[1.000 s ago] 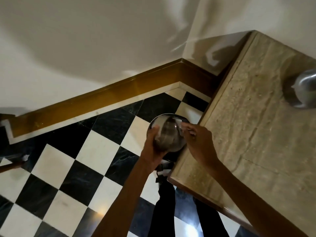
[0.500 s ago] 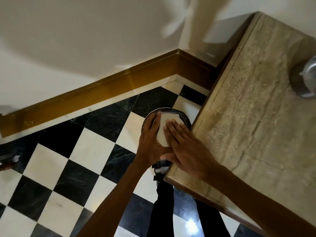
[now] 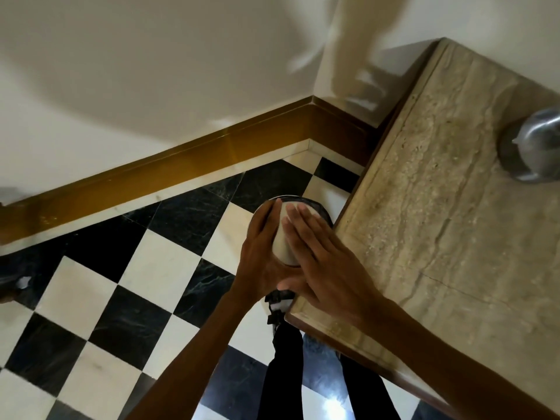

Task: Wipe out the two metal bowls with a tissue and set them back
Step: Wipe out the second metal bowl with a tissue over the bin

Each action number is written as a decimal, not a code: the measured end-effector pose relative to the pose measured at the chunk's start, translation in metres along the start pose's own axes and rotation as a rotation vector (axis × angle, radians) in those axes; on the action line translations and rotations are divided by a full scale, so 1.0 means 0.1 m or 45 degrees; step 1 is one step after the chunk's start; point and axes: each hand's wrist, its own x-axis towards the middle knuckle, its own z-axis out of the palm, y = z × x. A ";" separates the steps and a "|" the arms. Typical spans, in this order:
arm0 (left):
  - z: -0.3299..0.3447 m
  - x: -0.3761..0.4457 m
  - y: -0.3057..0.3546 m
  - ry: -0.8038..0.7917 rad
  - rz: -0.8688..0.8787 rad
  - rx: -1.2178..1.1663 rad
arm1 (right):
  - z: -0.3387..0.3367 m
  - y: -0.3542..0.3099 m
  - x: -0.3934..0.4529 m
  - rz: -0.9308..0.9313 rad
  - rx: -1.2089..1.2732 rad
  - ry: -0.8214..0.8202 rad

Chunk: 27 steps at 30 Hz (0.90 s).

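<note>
I hold one metal bowl (image 3: 319, 207) in the air beside the table's left edge, above the checkered floor. My left hand (image 3: 260, 256) grips its left rim and wall. My right hand (image 3: 321, 265) lies flat across the bowl's opening, pressing a white tissue (image 3: 283, 237) into it with straight fingers. Most of the bowl is hidden by both hands. The second metal bowl (image 3: 536, 153) stands on the stone table (image 3: 439, 237) near the right edge of the view.
Black and white floor tiles (image 3: 157, 268) lie below my hands. A brown skirting board (image 3: 181, 174) runs along the white wall. My dark trouser legs (image 3: 285, 374) stand against the table's near corner. A small object (image 3: 22, 281) sits on the floor at far left.
One second ago my right fingers pinched the tissue inside the tilted bowl; now the hand lies flat over the tissue, covering the opening. The view has shifted slightly.
</note>
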 end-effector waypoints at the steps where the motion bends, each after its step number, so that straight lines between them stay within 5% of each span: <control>1: 0.00 0.00 0.01 0.007 0.008 -0.020 | -0.01 -0.01 0.00 0.011 -0.016 0.026; 21: -0.22 0.03 0.17 0.094 0.040 0.185 | -0.12 -0.01 -0.03 -0.043 -0.108 0.031; 27: -0.26 -0.03 0.26 0.121 0.013 0.127 | -0.27 0.06 -0.11 -0.050 0.081 0.034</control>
